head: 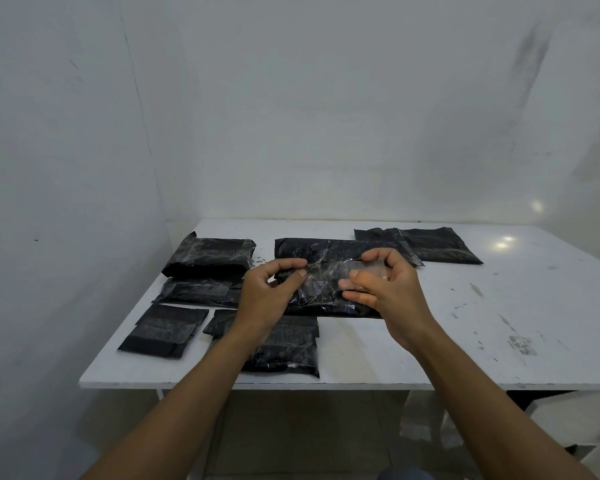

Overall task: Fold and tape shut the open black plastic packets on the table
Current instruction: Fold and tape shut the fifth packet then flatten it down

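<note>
The left hand [267,292] pinches one end of a clear strip of tape [326,271]. The right hand [385,289] pinches the other end, holding the strip over a black packet [326,251] in the middle of the counter [499,323]. Four side packets [208,256] lie to its left, and a far packet [440,249] lies behind on the right.

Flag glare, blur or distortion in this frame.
Head view: glare spots on the table at far right and on the wall; wide-angle bend curves the wall corner; clear tape between left hand and right hand glints, edges faint over the black packet.
</note>
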